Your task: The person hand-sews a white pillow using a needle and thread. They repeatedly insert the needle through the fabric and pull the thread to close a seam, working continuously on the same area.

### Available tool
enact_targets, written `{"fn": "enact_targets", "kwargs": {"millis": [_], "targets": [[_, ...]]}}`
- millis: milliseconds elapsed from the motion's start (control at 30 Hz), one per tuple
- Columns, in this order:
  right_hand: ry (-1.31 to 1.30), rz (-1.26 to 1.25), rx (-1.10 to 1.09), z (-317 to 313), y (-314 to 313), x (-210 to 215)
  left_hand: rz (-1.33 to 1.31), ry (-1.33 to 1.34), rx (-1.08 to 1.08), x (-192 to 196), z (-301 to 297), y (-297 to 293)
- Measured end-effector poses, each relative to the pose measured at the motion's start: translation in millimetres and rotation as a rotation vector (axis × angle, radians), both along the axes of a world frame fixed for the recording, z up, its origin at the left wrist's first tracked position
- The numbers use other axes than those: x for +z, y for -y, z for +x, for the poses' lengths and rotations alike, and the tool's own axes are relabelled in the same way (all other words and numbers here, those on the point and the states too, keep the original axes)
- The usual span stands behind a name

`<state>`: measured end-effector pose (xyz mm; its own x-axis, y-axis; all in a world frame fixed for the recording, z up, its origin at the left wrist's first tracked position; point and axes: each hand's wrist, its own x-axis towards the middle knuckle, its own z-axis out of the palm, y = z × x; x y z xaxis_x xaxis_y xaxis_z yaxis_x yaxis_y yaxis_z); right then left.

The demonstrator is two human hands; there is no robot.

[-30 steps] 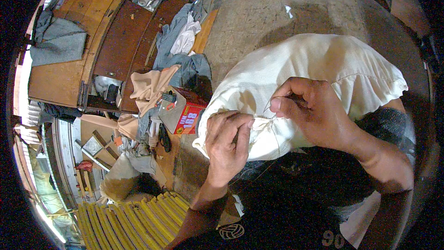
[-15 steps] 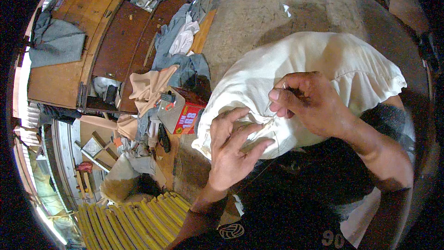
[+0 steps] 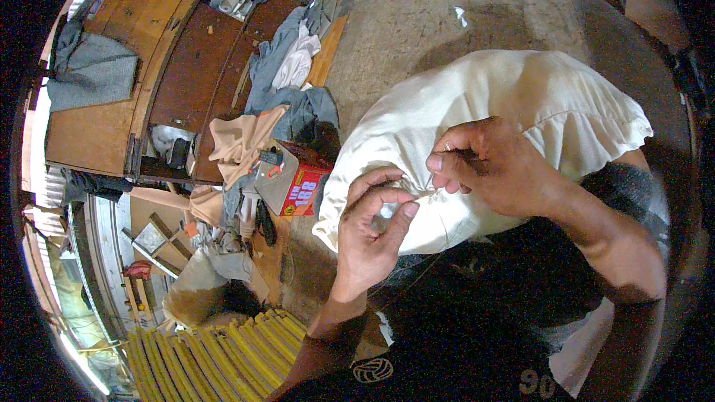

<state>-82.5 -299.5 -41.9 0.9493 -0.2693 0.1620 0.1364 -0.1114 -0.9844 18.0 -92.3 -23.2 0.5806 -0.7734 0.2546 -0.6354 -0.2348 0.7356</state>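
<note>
Resting on the lap, a cream stuffed cushion is being hand-sewn at its gathered seam. The fabric is being pinched by the left hand, while something thin, apparently a needle, is being gripped by the right hand. Stitching appears partly done; closure is being judged incomplete.

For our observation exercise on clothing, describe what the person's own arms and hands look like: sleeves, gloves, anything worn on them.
Both hands are bare: no gloves on the left hand or the right hand, and no rings or watch that the picture shows. Both forearms are uncovered up to the lower edge of the view, with no sleeve reaching them. Below them lies a dark garment with pale markings, apparently the person's own clothing.
</note>
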Motion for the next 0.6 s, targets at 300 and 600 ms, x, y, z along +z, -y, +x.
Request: {"fn": "enact_targets", "kwargs": {"millis": [300, 600], "targets": [[-0.094, -0.086, 0.004, -1, 1, 9, 0.005, 0.041, -0.012, -5, 1, -1], [-0.117, 0.028, 0.058, 0, 4, 5, -0.011, 0.048, -0.002, -7, -1, 2]]}}
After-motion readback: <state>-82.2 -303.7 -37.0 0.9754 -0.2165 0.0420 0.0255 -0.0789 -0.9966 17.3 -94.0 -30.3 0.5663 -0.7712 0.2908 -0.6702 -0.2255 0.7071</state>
